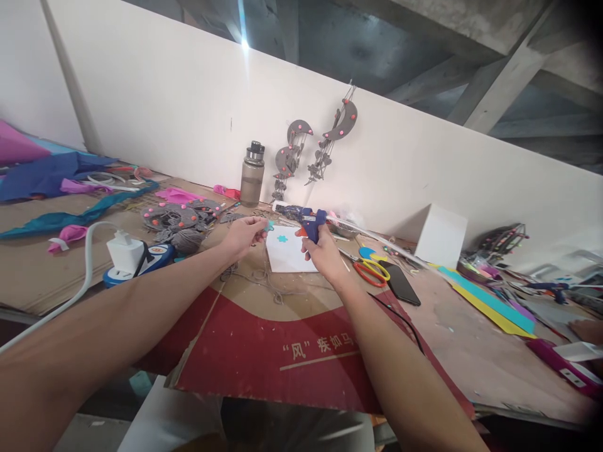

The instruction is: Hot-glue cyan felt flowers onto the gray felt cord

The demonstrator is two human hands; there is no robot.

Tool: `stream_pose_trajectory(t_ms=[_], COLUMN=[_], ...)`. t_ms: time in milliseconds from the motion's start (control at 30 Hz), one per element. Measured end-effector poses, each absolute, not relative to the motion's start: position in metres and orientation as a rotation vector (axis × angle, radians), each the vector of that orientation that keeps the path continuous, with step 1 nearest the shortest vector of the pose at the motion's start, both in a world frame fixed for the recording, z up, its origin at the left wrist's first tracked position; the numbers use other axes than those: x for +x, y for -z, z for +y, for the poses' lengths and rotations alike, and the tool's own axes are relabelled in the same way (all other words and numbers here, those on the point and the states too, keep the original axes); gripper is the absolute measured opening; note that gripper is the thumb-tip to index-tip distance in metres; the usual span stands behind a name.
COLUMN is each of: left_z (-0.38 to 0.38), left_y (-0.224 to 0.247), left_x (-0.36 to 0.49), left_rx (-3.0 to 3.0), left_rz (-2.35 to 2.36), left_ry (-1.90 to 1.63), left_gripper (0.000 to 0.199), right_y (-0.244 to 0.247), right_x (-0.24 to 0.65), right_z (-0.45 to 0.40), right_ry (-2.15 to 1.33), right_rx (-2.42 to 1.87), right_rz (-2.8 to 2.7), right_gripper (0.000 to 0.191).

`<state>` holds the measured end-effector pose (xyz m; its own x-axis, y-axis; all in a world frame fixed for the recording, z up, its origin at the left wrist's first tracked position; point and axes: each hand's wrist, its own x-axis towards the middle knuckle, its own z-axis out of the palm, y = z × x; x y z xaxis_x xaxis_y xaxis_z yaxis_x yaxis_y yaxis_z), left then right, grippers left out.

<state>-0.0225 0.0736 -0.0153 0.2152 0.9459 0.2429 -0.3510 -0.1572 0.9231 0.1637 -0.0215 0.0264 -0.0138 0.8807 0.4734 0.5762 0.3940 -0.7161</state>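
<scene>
My right hand (322,248) is wrapped round the handle of a blue hot glue gun (311,221), whose nozzle side points left. Between the fingertips of my left hand (247,235) is a small teal cut-out piece (269,227), held just left of the gun. Below both hands lies a white sheet (287,260), with another teal cut-out (282,238) flat on it. To the right of the sheet are scissors (372,272) with red and yellow handles, touching a black phone (400,284). Grey yarn (264,279) trails over the cardboard.
A water bottle (252,177) stands by the white wall panel. Grey crescent decorations (342,122) hang there. At left are a blue power strip (155,257) with a white plug and a yarn pile (181,216). Teal and yellow strips (490,301) lie at right, near a magenta power strip (560,364).
</scene>
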Motion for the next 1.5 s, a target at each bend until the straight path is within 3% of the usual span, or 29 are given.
stream_pose_trajectory(t_ms=[300, 533, 1500], left_z=[0.073, 0.069, 0.06], left_y=[0.014, 0.008, 0.001], left_x=[-0.021, -0.019, -0.018], left_rx=[1.183, 1.155, 1.159], left_rz=[0.673, 0.726, 0.738], left_ry=[-1.331, -1.327, -1.353], left_gripper=[0.019, 0.015, 0.007], right_y=[-0.027, -0.025, -0.023], right_x=[0.159, 0.156, 0.154], right_z=[-0.027, -0.028, -0.029], right_ry=[0.028, 0.047, 0.05], right_rx=[-1.414, -1.434, -1.451], right_rz=[-1.867, -1.889, -1.937], right_gripper=[0.032, 0.04, 0.038])
